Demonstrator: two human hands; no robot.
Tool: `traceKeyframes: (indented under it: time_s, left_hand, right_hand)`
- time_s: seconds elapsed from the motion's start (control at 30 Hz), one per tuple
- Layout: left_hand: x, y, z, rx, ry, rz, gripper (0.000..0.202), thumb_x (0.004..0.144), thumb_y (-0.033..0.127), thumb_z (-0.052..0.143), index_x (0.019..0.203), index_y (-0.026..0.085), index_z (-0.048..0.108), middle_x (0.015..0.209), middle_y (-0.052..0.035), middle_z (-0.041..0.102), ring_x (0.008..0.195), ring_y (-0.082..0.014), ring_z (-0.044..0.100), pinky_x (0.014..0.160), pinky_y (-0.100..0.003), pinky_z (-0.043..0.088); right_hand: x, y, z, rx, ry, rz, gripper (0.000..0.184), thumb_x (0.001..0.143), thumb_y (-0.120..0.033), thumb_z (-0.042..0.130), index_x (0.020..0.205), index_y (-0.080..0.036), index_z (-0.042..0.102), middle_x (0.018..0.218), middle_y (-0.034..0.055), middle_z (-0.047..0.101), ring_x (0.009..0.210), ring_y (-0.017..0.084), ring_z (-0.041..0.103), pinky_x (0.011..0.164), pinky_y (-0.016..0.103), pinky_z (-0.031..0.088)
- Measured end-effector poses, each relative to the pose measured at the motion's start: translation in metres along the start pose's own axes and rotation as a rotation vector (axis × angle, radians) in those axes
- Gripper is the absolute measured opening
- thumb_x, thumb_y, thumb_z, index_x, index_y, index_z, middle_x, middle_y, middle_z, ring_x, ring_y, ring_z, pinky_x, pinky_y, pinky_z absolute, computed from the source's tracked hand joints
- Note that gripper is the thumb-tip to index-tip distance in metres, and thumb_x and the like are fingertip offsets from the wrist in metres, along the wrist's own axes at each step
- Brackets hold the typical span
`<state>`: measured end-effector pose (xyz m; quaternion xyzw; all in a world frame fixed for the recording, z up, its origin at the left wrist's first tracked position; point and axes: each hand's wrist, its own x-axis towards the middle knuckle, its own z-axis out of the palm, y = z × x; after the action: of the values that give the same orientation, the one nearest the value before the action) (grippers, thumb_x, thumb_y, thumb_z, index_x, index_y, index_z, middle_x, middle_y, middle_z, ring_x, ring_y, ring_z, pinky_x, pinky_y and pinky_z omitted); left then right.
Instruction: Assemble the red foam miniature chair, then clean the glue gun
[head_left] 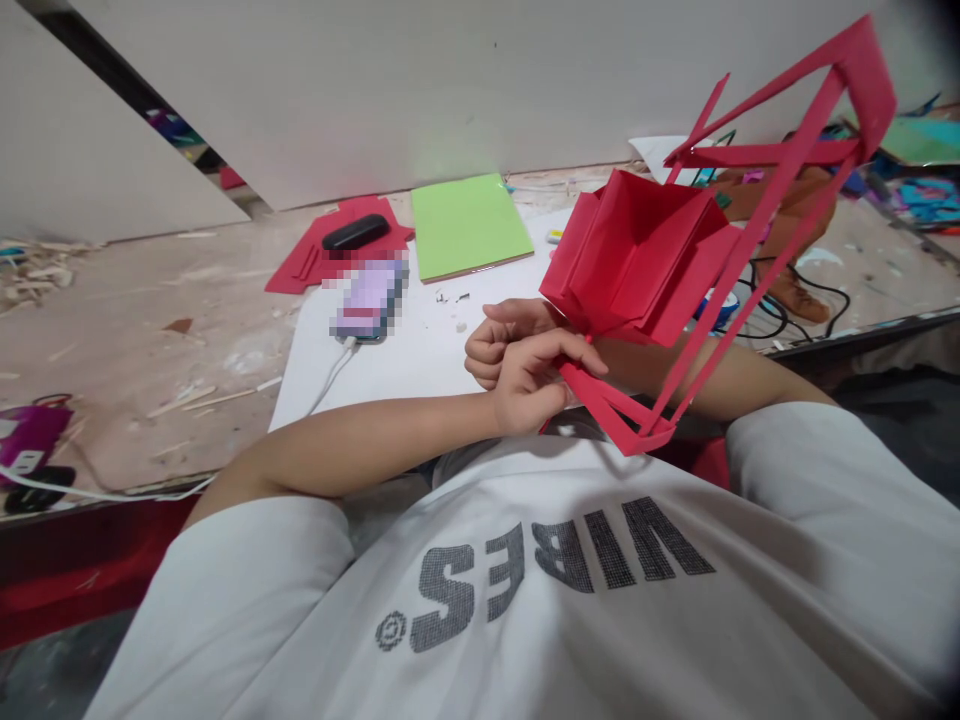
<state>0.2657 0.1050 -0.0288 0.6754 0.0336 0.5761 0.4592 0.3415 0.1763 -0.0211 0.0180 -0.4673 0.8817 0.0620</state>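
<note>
A red paper structure (637,250) is held up over my lap, slightly right of middle. It has an open folded box and a long frame of red strips (757,210) that slants to the upper right. My left hand (536,380) is closed, thumb and fingers pinching the lower strip end of this structure. Just behind it, my right hand (510,335) is curled under the box, with its fingers folded in. Whether anything lies inside those fingers is hidden. The left hand overlaps the right one.
A white sheet (435,350) lies on the worn table with a green pad (471,228), a phone (369,300) on a cable, and a black case (355,232) on red paper (300,262). Black cables (817,300) and a brown item (799,215) sit at right. A wall stands behind.
</note>
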Motion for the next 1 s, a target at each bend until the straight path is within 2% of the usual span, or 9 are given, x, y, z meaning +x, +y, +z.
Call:
traceKeyframes:
  time_s: [0.13, 0.27, 0.33, 0.47, 0.63, 0.8, 0.87, 1.0]
  left_hand:
    - [-0.003, -0.001, 0.003, 0.050, -0.058, 0.019, 0.028, 0.103, 0.048, 0.083, 0.109, 0.020, 0.085, 0.086, -0.0041, 0.079, 0.065, -0.0158, 0.069, 0.065, -0.030, 0.056]
    - [-0.003, -0.001, 0.000, 0.021, -0.025, -0.003, 0.031, 0.100, 0.050, 0.087, 0.107, 0.021, 0.085, 0.087, -0.0047, 0.080, 0.067, -0.0173, 0.069, 0.068, -0.031, 0.057]
    - [-0.003, -0.001, -0.001, -0.011, -0.016, -0.047, 0.033, 0.099, 0.052, 0.089, 0.107, 0.020, 0.085, 0.087, -0.0044, 0.080, 0.067, -0.0171, 0.069, 0.066, -0.031, 0.056]
    - [-0.007, 0.000, 0.001, -0.016, -0.041, -0.097, 0.033, 0.099, 0.052, 0.087, 0.108, 0.020, 0.085, 0.090, -0.0052, 0.081, 0.070, -0.0179, 0.069, 0.069, -0.032, 0.057]
    - [-0.009, -0.002, 0.003, -0.058, -0.087, -0.012, 0.027, 0.101, 0.045, 0.085, 0.115, 0.022, 0.085, 0.091, -0.0043, 0.081, 0.069, -0.0171, 0.070, 0.068, -0.031, 0.056]
    - [-0.009, -0.003, -0.001, -0.018, -0.054, -0.093, 0.037, 0.099, 0.057, 0.088, 0.108, 0.021, 0.084, 0.088, -0.0055, 0.081, 0.071, -0.0191, 0.072, 0.073, -0.034, 0.058]
    - [-0.009, -0.001, -0.002, -0.031, -0.067, -0.062, 0.032, 0.101, 0.051, 0.087, 0.113, 0.021, 0.086, 0.089, -0.0054, 0.082, 0.069, -0.0176, 0.071, 0.069, -0.032, 0.054]
    - [-0.009, 0.004, 0.002, -0.007, -0.101, 0.009, 0.023, 0.103, 0.038, 0.085, 0.120, 0.022, 0.088, 0.091, -0.0044, 0.082, 0.068, -0.0160, 0.070, 0.066, -0.031, 0.050]
  right_hand:
    - [-0.007, -0.008, 0.011, -0.124, -0.010, 0.020, 0.064, 0.120, -0.078, 0.044, 0.080, -0.030, 0.032, 0.064, -0.0070, 0.026, 0.058, 0.014, 0.019, 0.047, 0.028, 0.029]
    - [-0.004, -0.006, 0.009, -0.154, 0.071, -0.052, 0.067, 0.117, -0.082, 0.049, 0.080, -0.030, 0.030, 0.068, -0.0040, 0.035, 0.062, 0.017, 0.034, 0.055, 0.030, 0.043]
    - [-0.003, -0.003, 0.009, -0.141, 0.072, -0.083, 0.067, 0.117, -0.083, 0.047, 0.079, -0.030, 0.030, 0.070, -0.0032, 0.036, 0.065, 0.017, 0.037, 0.059, 0.031, 0.046]
    - [-0.007, -0.002, 0.016, -0.136, 0.024, -0.114, 0.068, 0.120, -0.083, 0.039, 0.078, -0.029, 0.037, 0.070, -0.0037, 0.034, 0.064, 0.017, 0.034, 0.058, 0.029, 0.040]
    - [-0.010, -0.006, 0.013, -0.151, -0.043, -0.021, 0.074, 0.115, -0.092, 0.039, 0.077, -0.029, 0.040, 0.064, -0.0052, 0.033, 0.061, 0.016, 0.023, 0.052, 0.031, 0.032]
    - [-0.005, -0.001, 0.007, -0.173, 0.019, -0.064, 0.075, 0.110, -0.099, 0.036, 0.081, -0.030, 0.032, 0.070, -0.0019, 0.042, 0.066, 0.019, 0.040, 0.062, 0.034, 0.049]
    - [-0.003, 0.003, 0.008, -0.172, 0.038, -0.098, 0.073, 0.111, -0.097, 0.037, 0.082, -0.031, 0.029, 0.071, -0.0020, 0.039, 0.067, 0.020, 0.040, 0.063, 0.035, 0.050]
    - [-0.005, 0.005, 0.009, -0.196, -0.088, -0.142, 0.068, 0.117, -0.084, 0.043, 0.077, -0.030, 0.033, 0.066, -0.0036, 0.034, 0.061, 0.017, 0.033, 0.056, 0.033, 0.041]
